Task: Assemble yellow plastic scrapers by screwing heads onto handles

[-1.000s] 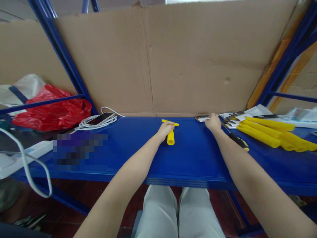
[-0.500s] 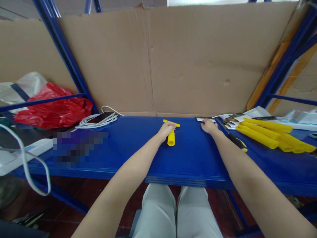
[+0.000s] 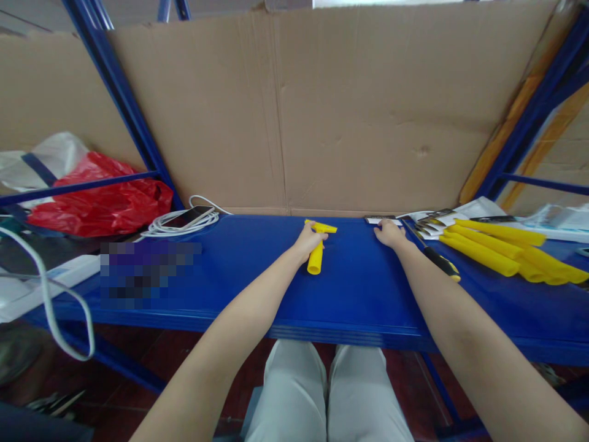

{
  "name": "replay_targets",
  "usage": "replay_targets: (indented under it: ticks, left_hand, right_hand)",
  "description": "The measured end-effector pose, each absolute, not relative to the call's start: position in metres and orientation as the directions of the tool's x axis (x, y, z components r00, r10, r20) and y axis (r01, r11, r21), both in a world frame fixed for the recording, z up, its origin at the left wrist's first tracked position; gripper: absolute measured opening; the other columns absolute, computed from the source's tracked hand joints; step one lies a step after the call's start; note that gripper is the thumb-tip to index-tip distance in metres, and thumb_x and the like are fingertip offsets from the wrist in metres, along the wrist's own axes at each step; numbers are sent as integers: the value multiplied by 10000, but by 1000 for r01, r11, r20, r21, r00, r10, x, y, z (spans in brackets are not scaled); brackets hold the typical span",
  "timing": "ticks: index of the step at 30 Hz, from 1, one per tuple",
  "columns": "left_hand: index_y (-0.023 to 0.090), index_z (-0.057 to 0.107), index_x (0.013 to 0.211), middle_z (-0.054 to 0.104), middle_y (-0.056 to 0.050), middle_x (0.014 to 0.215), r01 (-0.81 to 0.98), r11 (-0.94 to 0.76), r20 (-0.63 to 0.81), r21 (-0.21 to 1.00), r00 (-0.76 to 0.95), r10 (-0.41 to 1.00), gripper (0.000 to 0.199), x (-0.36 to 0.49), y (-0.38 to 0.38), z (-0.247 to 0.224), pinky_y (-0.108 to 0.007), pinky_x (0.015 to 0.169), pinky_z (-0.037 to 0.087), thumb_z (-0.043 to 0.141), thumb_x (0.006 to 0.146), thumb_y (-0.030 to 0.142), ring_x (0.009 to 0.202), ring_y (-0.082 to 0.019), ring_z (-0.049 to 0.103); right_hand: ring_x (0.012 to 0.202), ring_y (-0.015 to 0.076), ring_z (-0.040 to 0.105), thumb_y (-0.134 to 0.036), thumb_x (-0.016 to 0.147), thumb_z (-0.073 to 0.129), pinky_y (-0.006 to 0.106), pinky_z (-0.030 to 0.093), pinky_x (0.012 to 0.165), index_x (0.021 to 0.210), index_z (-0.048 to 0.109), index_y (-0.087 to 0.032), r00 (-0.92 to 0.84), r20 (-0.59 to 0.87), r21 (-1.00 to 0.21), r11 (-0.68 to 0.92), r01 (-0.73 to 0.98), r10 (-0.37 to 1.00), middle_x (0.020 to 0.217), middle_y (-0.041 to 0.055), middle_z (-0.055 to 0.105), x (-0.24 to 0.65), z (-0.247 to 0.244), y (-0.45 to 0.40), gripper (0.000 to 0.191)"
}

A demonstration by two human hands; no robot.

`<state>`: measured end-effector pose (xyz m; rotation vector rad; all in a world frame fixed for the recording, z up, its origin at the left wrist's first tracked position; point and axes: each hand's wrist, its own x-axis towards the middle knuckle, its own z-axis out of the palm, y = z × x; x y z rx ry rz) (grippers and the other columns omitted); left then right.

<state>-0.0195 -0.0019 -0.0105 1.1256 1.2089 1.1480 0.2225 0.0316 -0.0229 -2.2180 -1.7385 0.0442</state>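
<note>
My left hand [image 3: 309,241] is closed around a yellow T-shaped scraper [image 3: 315,261]. Its hollow round handle points toward me and its crosspiece lies at the far end, over the blue tabletop. Toward the back edge, my right hand [image 3: 390,234] is curled with the fingers down, touching a small flat white-and-dark packet [image 3: 378,220]. What those fingertips pinch is hidden. Just right of this hand lies a screwdriver [image 3: 442,264] with a black and yellow handle.
Several yellow tubes [image 3: 488,253] are piled at the right beside white-and-dark packets [image 3: 435,226]. Leftward are a phone [image 3: 186,218] on a coiled white cable, a red plastic bag [image 3: 105,199] and a white power strip [image 3: 69,276]. A cardboard sheet [image 3: 368,110] backs the blue table [image 3: 350,301].
The scraper has turned slightly in my left hand, its handle end swinging a little left and more of its crosspiece showing. My right hand stays almost still at the packet.
</note>
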Motion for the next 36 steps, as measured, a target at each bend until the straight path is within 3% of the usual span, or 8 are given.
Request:
replay_targets:
  ticks: [5, 10, 19, 23, 28, 36]
  left_hand:
    - [209, 334, 1428, 655, -88, 1020, 28, 73, -73, 997, 11, 997, 806, -19, -5, -9, -207, 470, 411, 652, 711, 25, 481, -74, 514]
    - [182, 308, 1435, 635, -113, 1078, 65, 72, -73, 995, 9, 997, 800, -19, -8, -6, -210, 448, 425, 616, 719, 3, 474, -70, 506]
    - [179, 429, 1322, 645, -89, 1005, 24, 61, -62, 998, 49, 997, 634, -20, -2, -10, -232, 479, 417, 599, 739, -3, 442, -82, 519]
    - [136, 490, 1224, 632, -51, 867, 35, 71, -74, 997, 76, 994, 515, -21, -4, -8, -227, 460, 402, 577, 736, -2, 426, -88, 526]
    - [135, 513, 1154, 582, 7, 739, 59, 96, -100, 994, 78, 992, 446, -21, -8, -5, -207, 438, 385, 560, 729, 12, 413, -81, 518]
    - [136, 497, 1162, 586, 18, 711, 68, 121, -126, 990, 83, 989, 443, -21, -11, -1, -196, 401, 344, 539, 738, 12, 397, -73, 493]
  right_hand:
    - [1318, 314, 428, -273, 922, 378, 591, 248, 1086, 1290, 538, -131, 257, 180, -268, -204, 942, 950, 1415, 196, 478, 225, -26, 35, 426]
    - [1332, 315, 409, -278, 927, 375, 602, 229, 1093, 1296, 542, -123, 266, 180, -251, -217, 943, 947, 1408, 204, 480, 224, -25, 33, 433]
    - [1388, 323, 320, -301, 942, 340, 592, 195, 1113, 1364, 490, -73, 291, 141, -241, -252, 937, 946, 1463, 229, 412, 220, -22, 29, 502]
    - [1382, 331, 325, -305, 944, 339, 601, 204, 1104, 1360, 495, -82, 296, 135, -234, -259, 937, 946, 1460, 232, 415, 220, -21, 29, 497]
    - [1358, 336, 364, -287, 934, 354, 594, 244, 1088, 1328, 523, -68, 283, 169, -184, -252, 950, 944, 1428, 239, 451, 218, -18, 24, 482]
    - [1218, 336, 547, -186, 877, 378, 448, 433, 974, 1204, 648, -73, 325, 263, -158, -291, 943, 909, 1266, 238, 601, 212, 8, 13, 438]
